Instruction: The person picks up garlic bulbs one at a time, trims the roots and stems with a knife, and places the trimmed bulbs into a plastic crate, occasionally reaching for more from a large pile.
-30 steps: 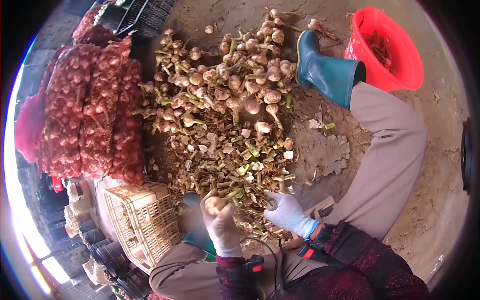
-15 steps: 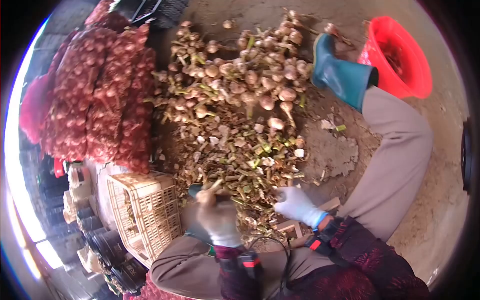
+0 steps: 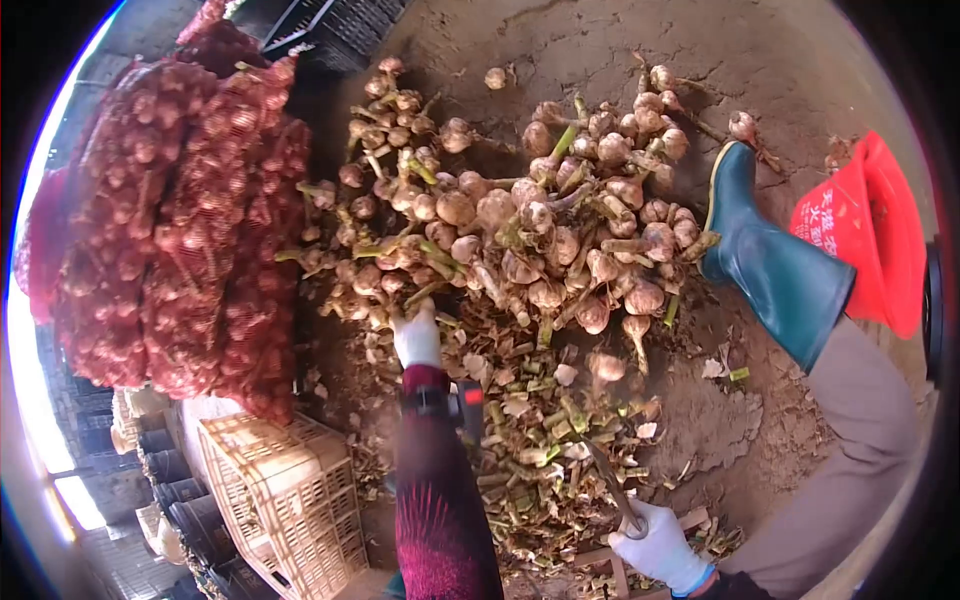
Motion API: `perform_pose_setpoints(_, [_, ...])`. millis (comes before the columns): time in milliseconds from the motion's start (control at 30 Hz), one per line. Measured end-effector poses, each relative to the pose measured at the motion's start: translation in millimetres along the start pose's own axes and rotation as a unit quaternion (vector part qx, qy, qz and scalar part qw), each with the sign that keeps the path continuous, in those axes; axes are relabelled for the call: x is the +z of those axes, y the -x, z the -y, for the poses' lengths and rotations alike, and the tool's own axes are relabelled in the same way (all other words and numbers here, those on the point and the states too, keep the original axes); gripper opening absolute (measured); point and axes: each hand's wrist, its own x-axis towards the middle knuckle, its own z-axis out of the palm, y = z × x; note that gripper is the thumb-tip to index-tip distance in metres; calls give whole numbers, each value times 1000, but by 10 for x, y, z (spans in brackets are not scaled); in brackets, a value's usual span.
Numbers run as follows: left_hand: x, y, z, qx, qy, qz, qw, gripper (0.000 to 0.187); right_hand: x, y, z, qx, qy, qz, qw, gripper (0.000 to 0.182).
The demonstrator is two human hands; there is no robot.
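My left hand (image 3: 416, 338), in a white glove, reaches to the near left edge of a heap of garlic bulbs (image 3: 497, 210) with stalks. Its fingers look apart and touch the bulbs; their tips are partly hidden. In the lower right, my right hand (image 3: 660, 548), also gloved, is closed round a curved knife (image 3: 612, 485), whose blade points up and left over the trimmings. Between the hands lies a litter of cut stalks and dry skins (image 3: 540, 455). One blurred garlic bulb (image 3: 606, 367) shows just above this litter.
Red mesh sacks (image 3: 190, 230) full of garlic stand at left, above a cream plastic crate (image 3: 300, 500). A black crate (image 3: 330, 30) is at the top. My green boot (image 3: 770, 260) rests right of the heap, beside a red bucket (image 3: 880, 235).
My left hand has moved forward from near my lap, where it held a garlic bulb, to the heap. The view has shifted, and the curved knife now shows clearly in my right hand.
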Motion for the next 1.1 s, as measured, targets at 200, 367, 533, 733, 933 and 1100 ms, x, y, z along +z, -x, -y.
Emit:
perform_pose_setpoints(200, [-560,-33,-694,-321,300,-92,894,53,14,-136,54,34,-42,-5,999,19])
perform_pose_setpoints(367, [-1324,1060,-1129,-299,751,-89,582,55,-20,-37,-176,-57,38,-21,997,19])
perform_pose_setpoints(533, [-2095,2041,-1815,-223,750,49,621,63,-102,64,-277,-226,134,-51,963,20])
perform_pose_setpoints(733, [-2781,2775,-2053,-208,685,111,689,75,-133,524,-48,-428,316,-52,845,13])
perform_pose_setpoints(933, [-2968,3057,-1980,-181,575,66,795,84,-47,707,-134,-449,370,-18,813,16])
perform_pose_setpoints(1100, [-2810,3040,-2027,-209,523,47,825,50,-15,451,-303,-421,349,6,837,18])
